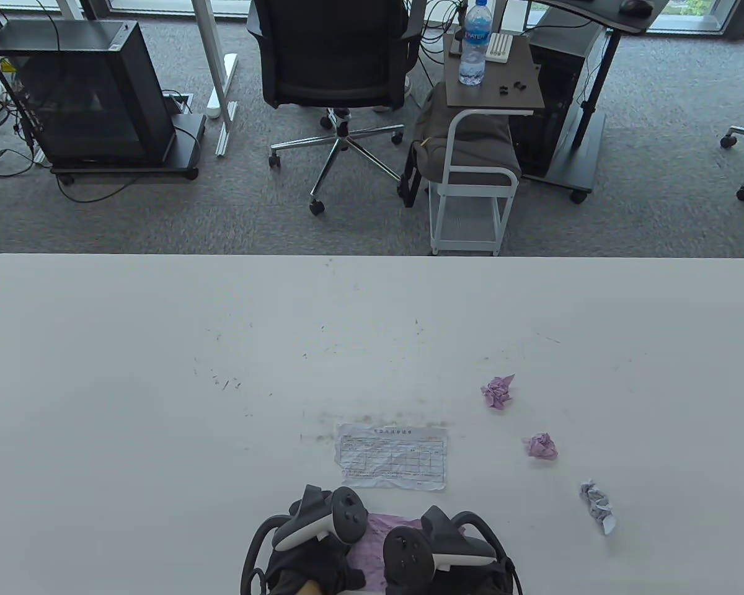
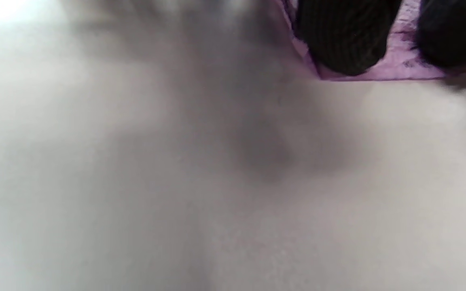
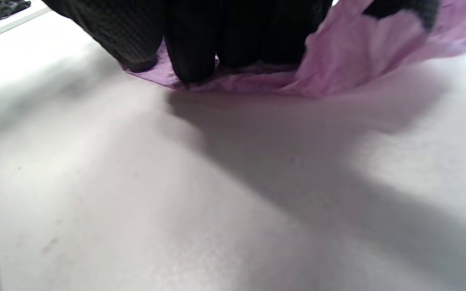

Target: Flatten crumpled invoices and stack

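A pink invoice (image 1: 375, 545) lies partly unfolded at the table's near edge under both hands. My left hand (image 1: 313, 561) presses its fingertips (image 2: 346, 40) flat on the sheet's edge (image 2: 395, 70). My right hand (image 1: 452, 558) presses its fingers (image 3: 192, 52) on the sheet (image 3: 346, 56), and a raised fold sits between them and the thumb. A flattened white invoice (image 1: 392, 457) lies just beyond the hands. Two crumpled pink balls (image 1: 498, 392) (image 1: 540, 446) and a crumpled white ball (image 1: 598, 505) lie to the right.
The white table (image 1: 161, 372) is bare apart from the papers and some dark scuff marks. Beyond its far edge stand an office chair (image 1: 338, 68), a small cart (image 1: 477, 161) with a water bottle, and a computer case on the carpet.
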`<state>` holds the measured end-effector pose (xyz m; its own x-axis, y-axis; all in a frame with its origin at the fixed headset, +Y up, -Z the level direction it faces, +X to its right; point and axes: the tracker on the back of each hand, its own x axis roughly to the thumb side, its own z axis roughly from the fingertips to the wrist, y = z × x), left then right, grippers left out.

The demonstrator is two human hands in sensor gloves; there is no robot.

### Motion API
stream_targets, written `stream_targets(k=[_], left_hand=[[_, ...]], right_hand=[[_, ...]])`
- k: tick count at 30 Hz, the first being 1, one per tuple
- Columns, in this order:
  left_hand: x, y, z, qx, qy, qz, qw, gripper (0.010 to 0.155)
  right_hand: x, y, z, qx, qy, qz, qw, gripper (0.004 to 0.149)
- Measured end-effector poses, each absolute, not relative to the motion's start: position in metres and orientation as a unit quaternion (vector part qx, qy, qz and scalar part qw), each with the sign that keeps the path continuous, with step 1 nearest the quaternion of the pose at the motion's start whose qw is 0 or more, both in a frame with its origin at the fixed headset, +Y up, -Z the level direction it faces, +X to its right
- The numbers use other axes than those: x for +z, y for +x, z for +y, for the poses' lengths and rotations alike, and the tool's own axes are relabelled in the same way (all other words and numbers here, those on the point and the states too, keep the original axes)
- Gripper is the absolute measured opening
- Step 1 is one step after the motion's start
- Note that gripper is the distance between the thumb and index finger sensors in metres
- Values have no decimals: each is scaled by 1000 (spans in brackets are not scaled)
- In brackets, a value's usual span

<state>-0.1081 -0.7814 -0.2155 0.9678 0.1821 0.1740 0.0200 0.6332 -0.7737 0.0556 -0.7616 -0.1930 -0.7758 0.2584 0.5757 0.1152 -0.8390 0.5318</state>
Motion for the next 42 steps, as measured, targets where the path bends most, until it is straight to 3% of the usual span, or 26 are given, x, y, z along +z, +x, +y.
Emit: stream_targets(k=[10,18,21,22,26,28,35,39,42], left_hand=[[-215,-108,-781,46,-427,-117,895,84],[-215,-108,-781,48,-426,-117,896,84],[-215,-108,-781,49,-427,-117,895,84],[-215,-108,-781,49,-427,-117,895,84],[-215,-108,-781,50,-427,-118,895,84],[-216,-108,-781,50,-427,-119,895,84],[-215,-108,-782,50,-426,-121,895,84],[-216,-108,-782,50,-429,-120,894,85],[-216,-108,-781,50,-430,-120,893,85]], right_hand=[[-206,85,-765,917,211,336,49,35],[-211,104,-766,921,173,347,37,36],[-214,117,-756,940,160,290,75,37],[-214,122,-748,955,157,236,90,37],[-210,117,-734,964,203,107,135,40],[-207,105,-733,954,254,88,134,40],[-188,58,-754,915,386,117,29,46],[-188,53,-770,907,356,225,-9,60],[-191,55,-769,913,345,218,-1,62]])
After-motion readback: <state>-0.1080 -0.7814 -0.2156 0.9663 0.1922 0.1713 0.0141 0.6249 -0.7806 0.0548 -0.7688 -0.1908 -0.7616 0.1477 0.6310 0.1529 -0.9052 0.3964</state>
